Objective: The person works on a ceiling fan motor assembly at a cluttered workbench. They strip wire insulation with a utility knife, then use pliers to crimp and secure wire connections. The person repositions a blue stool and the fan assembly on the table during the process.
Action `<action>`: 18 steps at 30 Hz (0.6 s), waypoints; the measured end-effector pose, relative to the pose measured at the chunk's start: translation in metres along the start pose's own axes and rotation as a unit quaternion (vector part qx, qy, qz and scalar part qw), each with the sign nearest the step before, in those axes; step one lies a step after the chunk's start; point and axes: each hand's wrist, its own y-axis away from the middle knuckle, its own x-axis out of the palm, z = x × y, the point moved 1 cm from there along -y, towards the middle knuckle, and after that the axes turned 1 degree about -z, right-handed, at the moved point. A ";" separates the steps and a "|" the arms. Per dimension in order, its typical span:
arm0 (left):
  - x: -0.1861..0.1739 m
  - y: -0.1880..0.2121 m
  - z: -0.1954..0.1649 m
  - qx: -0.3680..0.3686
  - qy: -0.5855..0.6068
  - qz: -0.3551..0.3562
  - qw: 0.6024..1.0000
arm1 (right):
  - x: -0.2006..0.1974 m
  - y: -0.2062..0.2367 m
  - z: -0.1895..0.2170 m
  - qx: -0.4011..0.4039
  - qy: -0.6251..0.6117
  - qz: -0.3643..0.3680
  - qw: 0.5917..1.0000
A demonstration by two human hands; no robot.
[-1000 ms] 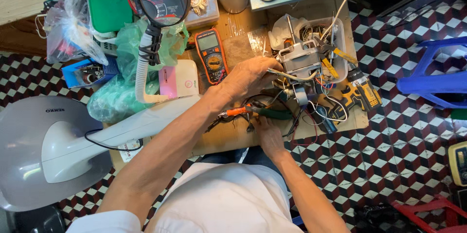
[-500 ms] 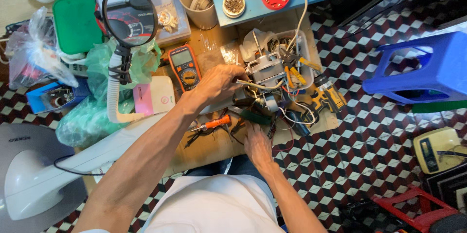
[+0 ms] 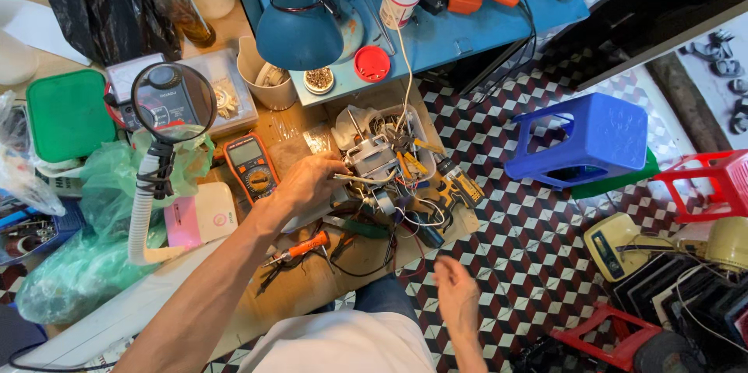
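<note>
Both hands have parted: the left hand [image 3: 308, 182] still rests on the motor [image 3: 372, 164], fingers curled against it beside the multimeter [image 3: 251, 164], while the right hand [image 3: 458, 295] has lifted clear, fingers loosely open and empty, below the motor.

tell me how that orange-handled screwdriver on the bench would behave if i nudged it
The orange-handled screwdriver looks stiff and light. Its rounded handle would probably let it roll a little, though the dark wires lying beside it may stop it.
</note>
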 end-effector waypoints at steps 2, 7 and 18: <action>-0.005 0.005 -0.007 0.007 -0.025 -0.015 1.000 | -0.014 -0.036 0.029 -0.075 -0.002 -0.043 0.996; -0.005 0.018 -0.027 0.017 -0.056 -0.106 0.993 | 0.003 -0.142 0.096 -0.172 0.043 0.015 0.984; 0.039 0.029 -0.050 -0.288 0.127 -0.275 0.908 | 0.093 -0.232 0.113 -0.475 0.332 0.018 0.815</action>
